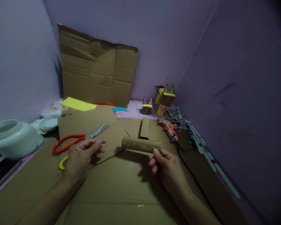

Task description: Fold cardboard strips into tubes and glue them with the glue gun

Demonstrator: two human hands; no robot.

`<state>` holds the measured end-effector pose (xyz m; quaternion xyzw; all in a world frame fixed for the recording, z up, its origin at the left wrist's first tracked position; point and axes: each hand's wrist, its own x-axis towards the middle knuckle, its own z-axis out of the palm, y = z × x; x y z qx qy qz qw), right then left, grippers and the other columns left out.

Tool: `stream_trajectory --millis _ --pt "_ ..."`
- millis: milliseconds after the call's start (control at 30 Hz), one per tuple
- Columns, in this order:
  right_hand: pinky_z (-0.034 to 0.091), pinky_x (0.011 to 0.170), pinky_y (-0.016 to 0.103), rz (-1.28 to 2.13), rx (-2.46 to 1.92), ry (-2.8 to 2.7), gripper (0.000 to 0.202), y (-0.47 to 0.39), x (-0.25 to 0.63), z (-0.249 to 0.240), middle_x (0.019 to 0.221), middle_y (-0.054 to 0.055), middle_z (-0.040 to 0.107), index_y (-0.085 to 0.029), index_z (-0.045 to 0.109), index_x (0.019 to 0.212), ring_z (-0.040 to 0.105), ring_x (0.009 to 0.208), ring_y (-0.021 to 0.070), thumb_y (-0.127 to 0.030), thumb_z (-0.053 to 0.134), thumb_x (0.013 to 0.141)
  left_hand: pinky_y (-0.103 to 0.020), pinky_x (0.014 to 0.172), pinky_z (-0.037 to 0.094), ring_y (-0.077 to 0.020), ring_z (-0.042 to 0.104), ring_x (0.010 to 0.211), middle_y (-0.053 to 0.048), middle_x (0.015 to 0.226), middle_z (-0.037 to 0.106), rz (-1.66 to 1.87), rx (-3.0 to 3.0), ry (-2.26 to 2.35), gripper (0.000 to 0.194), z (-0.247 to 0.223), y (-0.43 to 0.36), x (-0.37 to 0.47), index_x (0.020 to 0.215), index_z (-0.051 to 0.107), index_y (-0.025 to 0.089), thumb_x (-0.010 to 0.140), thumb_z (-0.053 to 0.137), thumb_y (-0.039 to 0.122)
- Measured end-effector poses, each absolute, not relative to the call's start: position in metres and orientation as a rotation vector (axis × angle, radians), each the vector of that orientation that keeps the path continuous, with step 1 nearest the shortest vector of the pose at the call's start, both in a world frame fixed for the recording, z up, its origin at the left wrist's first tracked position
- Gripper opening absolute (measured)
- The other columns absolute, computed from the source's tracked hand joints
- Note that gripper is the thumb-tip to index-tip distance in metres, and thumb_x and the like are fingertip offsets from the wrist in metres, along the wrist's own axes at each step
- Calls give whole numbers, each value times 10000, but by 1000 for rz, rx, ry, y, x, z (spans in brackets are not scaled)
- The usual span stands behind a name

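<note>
My right hand pinches the right end of a brown cardboard roll between thumb and fingers. Whitish, glue-like marks run along the roll's seam, and it is held level above the cardboard sheet. To the left, apart from the roll, is my left hand; its thumb and index finger are pressed together, and what they hold, if anything, is too small to tell. A thin dark string runs between the roll's left end and the left hand. Behind that hand lie red-handled scissors with the blades apart.
A folded cardboard strip lies behind the roll. At right are a flower-patterned glue gun with a black cord and rolled paper sticks. Cardboard animal figures stand at the back. A white pot is left, near yellow paper.
</note>
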<state>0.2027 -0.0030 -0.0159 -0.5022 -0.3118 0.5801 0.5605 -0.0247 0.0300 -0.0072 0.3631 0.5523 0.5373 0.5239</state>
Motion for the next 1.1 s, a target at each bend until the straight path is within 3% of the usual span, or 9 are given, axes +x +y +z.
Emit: stream_trajectory --millis 167,267,400,567,700,933,1100 --pt "299 317 149 1396 -1191 -760 395 -4 199 -16 432 -5 602 -138 561 563 452 287 47 -488 743 587 -202 504 445 -122 559 611 4 718 614 1482 1210 1492 327 4 20 -15 926 635 191 636 704 328" --pt "299 329 152 1398 -1187 -796 377 -6 195 -18 443 3 607 -132 575 566 457 302 48 -472 727 620 -306 716 503 -188 602 829 -52 986 616 1381 1695 1517 338 10 16 6 993 616 196 676 659 303" --pt "317 343 161 1385 -1176 -837 359 -9 193 -19 440 -3 598 -127 606 577 455 309 49 -463 720 627 -405 911 433 -268 513 1100 -91 1183 549 1125 2072 1527 439 13 23 35 1047 600 190 635 690 310" --pt "355 367 171 1324 -1185 -908 333 -14 192 -12 475 10 616 -124 661 621 470 338 54 -455 697 646 -376 757 486 -255 627 848 -66 895 681 784 1840 1594 342 11 30 49 914 670 179 630 699 369" --pt "368 380 178 1289 -1189 -935 304 -15 192 -9 477 15 620 -128 681 643 480 349 61 -432 677 665 -316 651 497 -227 647 715 -44 748 706 783 1666 1553 268 17 26 47 845 698 166 622 684 315" --pt "320 359 160 1333 -1185 -854 331 -11 192 -15 468 2 615 -124 637 613 459 325 43 -448 700 650 -350 764 508 -238 665 811 -60 858 730 812 1726 1430 287 21 29 33 889 709 167 628 612 237" --pt "293 318 146 1410 -1168 -729 393 -6 193 -17 471 -9 614 -132 583 569 435 291 30 -493 736 586 -347 837 488 -235 604 1009 -56 1051 672 1145 1933 1408 277 18 32 17 947 677 213 683 594 232"
